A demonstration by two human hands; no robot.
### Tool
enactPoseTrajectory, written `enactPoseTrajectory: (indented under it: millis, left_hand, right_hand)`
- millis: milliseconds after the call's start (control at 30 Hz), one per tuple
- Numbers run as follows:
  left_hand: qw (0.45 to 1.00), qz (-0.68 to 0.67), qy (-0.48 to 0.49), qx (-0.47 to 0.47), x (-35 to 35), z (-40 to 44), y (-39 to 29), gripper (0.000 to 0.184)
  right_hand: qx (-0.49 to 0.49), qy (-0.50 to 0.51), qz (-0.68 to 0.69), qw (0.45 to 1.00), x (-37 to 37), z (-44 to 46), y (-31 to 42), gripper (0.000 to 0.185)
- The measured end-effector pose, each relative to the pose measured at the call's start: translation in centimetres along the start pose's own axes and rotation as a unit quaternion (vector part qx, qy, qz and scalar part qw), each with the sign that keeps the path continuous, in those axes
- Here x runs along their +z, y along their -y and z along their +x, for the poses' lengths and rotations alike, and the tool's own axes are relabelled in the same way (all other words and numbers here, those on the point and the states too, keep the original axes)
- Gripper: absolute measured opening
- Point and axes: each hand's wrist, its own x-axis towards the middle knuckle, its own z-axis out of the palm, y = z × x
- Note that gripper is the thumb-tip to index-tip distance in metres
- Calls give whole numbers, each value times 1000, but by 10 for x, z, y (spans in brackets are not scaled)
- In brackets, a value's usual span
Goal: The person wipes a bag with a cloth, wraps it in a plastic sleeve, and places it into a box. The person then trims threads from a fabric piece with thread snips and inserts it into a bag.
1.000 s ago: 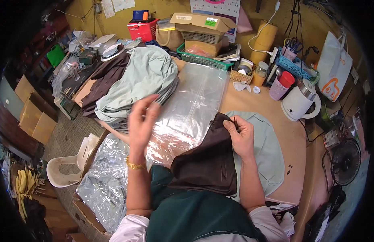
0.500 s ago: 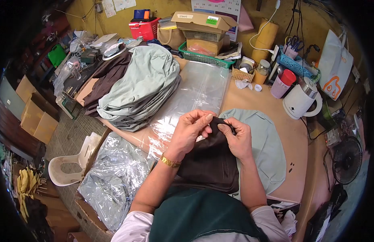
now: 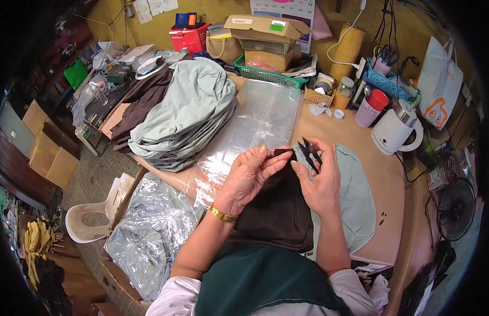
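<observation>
My left hand (image 3: 253,171), with a gold watch at the wrist, pinches an edge of the dark brown garment (image 3: 273,213) and holds it up. In my right hand (image 3: 322,179) is a pair of black thread snips (image 3: 308,154), blades pointing up and left, apart from each other. The snips are close to the raised edge; whether they touch it I cannot tell. The rest of the brown cloth hangs down and lies in front of me, partly behind my wrists. Beneath and right of it a pale green garment (image 3: 355,197) is spread on the table.
A pile of pale green garments (image 3: 184,113) lies at the left, beside clear plastic bags (image 3: 263,108). A bagged bundle (image 3: 152,226) sits in a box at lower left. A kettle (image 3: 397,129), a pink cup (image 3: 366,113) and a fan (image 3: 456,208) stand on the right.
My right hand has turned and lifted, bringing the snips up into plain view with their blades apart. My left hand still pinches the garment's edge.
</observation>
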Motion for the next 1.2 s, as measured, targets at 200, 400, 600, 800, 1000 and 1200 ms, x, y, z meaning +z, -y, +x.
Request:
enactPoseTrajectory:
  millis: [200, 400, 600, 800, 1000, 1200]
  left_hand:
    - [999, 44, -3, 0, -6, 2, 6, 25]
    - [993, 108, -8, 50, 0, 0, 9, 24]
    - [991, 117, 36, 59, 6, -4, 8, 24]
    - [986, 129, -29, 104, 8, -5, -4, 27]
    - [968, 134, -2, 214, -57, 2, -43, 41]
    - [876, 449, 8, 176, -12, 3, -15, 48]
  right_hand:
    - [-212, 4, -204, 956, -2, -3, 12, 28]
    - [-253, 4, -246, 935, 0, -2, 12, 23]
    - [-234, 0, -185, 955, 2, 1, 3, 22]
    - [59, 143, 54, 986, 2, 9, -42, 22]
    - [83, 123, 174, 973, 10, 5, -42, 17]
    - [84, 115, 187, 972, 18, 2, -44, 16]
